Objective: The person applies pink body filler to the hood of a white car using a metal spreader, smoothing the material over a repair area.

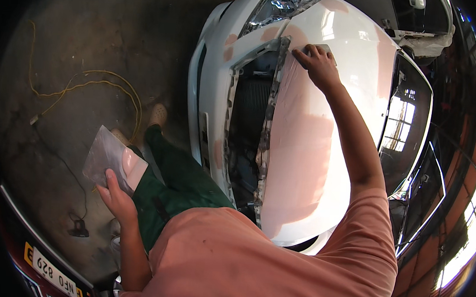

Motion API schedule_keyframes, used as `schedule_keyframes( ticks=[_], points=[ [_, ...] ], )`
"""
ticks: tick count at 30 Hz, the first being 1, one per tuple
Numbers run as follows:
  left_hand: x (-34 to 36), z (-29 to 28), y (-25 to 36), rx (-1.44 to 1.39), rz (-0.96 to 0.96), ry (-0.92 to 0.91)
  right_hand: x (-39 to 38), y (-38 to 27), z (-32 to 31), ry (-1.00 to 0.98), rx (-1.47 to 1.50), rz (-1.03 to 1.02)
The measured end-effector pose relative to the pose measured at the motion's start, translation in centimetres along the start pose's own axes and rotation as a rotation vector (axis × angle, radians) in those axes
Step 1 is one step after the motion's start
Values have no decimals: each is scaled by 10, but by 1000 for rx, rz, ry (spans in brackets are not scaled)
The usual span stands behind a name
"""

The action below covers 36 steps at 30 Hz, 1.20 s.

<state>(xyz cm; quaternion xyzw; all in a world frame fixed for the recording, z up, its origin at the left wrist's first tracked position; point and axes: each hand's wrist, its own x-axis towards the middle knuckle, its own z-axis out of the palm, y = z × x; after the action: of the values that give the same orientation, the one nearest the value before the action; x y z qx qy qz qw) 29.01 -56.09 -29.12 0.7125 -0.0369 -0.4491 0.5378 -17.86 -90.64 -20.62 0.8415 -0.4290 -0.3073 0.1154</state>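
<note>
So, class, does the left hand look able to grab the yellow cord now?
Probably not: the left hand holds a plate with pink paste, and the yellow cord lies on the floor.

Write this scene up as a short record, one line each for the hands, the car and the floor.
Left hand: holds a grey board bearing pink paste
Right hand: holds a flat grey piece against the hood
Hood colour: white, with pink patches
Floor: dark, with a looped yellow cord

Pink-patched white hood [318,129], pink-smeared board [107,154]
</note>
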Motion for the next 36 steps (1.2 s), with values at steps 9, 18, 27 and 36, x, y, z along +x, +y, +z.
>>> schedule_keyframes(
  ticks=[9,18,27,36],
  points=[
    [1,-2,14,-102,-19,-7,-70,-55,-8,-27,34,32],
    [0,-12,17,-107,43,-109,-210,-137,-18,-153,110,118],
    [-1,-24,10,-79,3,-39,-152,-95,-46,-18,159,121],
    [-2,-21,10,-31,0,33,-16,-22,-3,54,-18,31]
  ],
)
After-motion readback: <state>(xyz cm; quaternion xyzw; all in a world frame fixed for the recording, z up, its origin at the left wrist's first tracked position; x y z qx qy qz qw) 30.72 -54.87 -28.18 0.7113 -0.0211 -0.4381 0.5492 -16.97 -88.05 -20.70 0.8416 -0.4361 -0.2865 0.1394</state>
